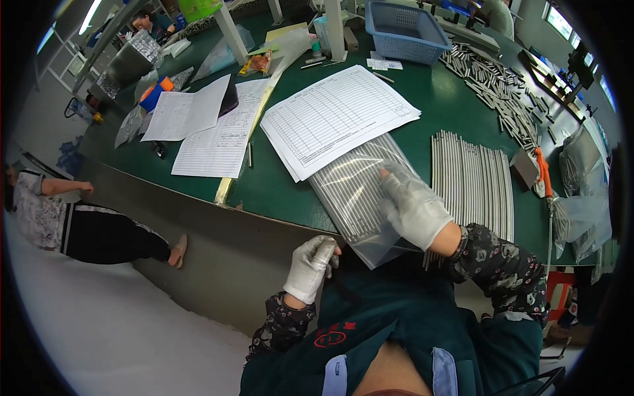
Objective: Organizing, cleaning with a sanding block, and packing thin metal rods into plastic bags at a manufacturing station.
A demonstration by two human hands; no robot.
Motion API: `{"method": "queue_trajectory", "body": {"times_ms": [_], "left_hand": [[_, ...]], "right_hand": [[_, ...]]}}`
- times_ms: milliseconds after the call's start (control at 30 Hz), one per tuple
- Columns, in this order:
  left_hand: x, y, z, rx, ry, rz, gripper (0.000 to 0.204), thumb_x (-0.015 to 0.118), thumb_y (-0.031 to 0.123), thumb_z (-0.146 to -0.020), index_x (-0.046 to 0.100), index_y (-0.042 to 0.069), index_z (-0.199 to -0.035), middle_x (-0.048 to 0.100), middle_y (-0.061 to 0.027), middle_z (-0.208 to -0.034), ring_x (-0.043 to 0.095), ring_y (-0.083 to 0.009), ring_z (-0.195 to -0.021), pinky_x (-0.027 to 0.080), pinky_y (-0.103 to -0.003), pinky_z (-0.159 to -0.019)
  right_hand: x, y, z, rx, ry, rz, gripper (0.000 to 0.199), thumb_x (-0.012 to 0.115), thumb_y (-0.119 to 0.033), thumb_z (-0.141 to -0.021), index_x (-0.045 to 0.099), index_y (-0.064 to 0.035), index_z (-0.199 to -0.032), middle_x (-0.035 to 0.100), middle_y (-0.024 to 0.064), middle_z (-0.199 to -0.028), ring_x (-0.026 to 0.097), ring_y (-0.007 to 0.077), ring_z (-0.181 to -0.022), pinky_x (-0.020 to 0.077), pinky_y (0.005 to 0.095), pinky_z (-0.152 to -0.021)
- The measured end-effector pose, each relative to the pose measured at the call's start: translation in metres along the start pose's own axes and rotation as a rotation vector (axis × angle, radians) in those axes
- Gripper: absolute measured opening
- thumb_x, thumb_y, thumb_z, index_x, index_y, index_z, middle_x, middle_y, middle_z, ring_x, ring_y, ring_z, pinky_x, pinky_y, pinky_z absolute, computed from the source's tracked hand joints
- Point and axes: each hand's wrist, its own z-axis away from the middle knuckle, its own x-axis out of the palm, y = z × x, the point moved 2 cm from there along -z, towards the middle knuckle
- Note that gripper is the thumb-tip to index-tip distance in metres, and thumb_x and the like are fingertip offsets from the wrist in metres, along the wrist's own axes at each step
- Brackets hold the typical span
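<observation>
A clear plastic bag [347,191] filled with a row of thin metal rods lies at the table's front edge, its lower end jutting over. My right hand [417,210], in a white glove with a bare fingertip showing, rests on top of the bag with its fingers stretched out. Just left of the bag's lower end, in front of the edge, my gloved left hand [310,267] is closed with the fingers curled; what it may hold is hidden. Printed sheets [340,119] cover the bag's far end. To its right a flat row of loose metal rods [472,181] lies side by side.
A blue basket [406,33] and a heap of short metal rods [492,86] stand farther back. At left are papers [214,148] and a tape dispenser [156,94]. An orange-handled tool [543,173] and plastic bags [584,191] are at right. A person [86,221] is at far left.
</observation>
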Motion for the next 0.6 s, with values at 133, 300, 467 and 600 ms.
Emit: {"method": "queue_trajectory", "body": {"times_ms": [133,300,467,600], "left_hand": [[0.019,0.006,-0.008,-0.033,-0.166,-0.046,0.03,0.054,0.031,-0.089,0.058,0.001,-0.089,0.063,-0.0071,-0.075,0.053,-0.0079,-0.051,0.039,-0.018,-0.043],[0.022,0.04,-0.011,0.001,-0.166,-0.215,0.028,0.056,0.025,-0.088,0.059,-0.001,-0.099,0.064,-0.0054,-0.076,0.056,-0.0073,-0.055,0.041,-0.018,-0.046],[0.005,0.052,-0.038,-0.124,-0.14,-0.033,0.046,0.058,0.019,-0.087,0.043,-0.007,-0.122,0.063,-0.0084,-0.089,0.062,-0.0117,-0.072,0.048,-0.019,-0.052],[0.007,0.047,-0.036,-0.081,-0.316,0.293,0.047,0.055,0.017,-0.088,0.038,-0.007,-0.126,0.056,-0.0149,-0.11,0.06,-0.0222,-0.094,0.052,-0.03,-0.076]], "right_hand": [[-0.001,0.003,-0.004,-0.069,0.232,0.018,0.039,0.057,-0.014,-0.076,0.054,0.0102,-0.106,0.057,0.0258,-0.101,0.059,0.0364,-0.084,0.0479,0.0396,-0.077],[-0.011,0.013,-0.007,0.138,0.128,-0.136,0.039,0.059,-0.017,-0.075,0.055,0.0104,-0.103,0.058,0.0259,-0.094,0.058,0.0362,-0.087,0.0468,0.0389,-0.079],[-0.011,0.017,-0.011,0.194,0.064,-0.139,0.04,0.06,-0.022,-0.075,0.056,0.0096,-0.099,0.058,0.0261,-0.094,0.057,0.0375,-0.088,0.0465,0.0398,-0.08],[-0.008,0.02,-0.014,0.224,0.05,-0.104,0.039,0.059,-0.025,-0.075,0.057,0.0072,-0.097,0.06,0.0246,-0.089,0.059,0.037,-0.084,0.0477,0.0395,-0.077]]}}
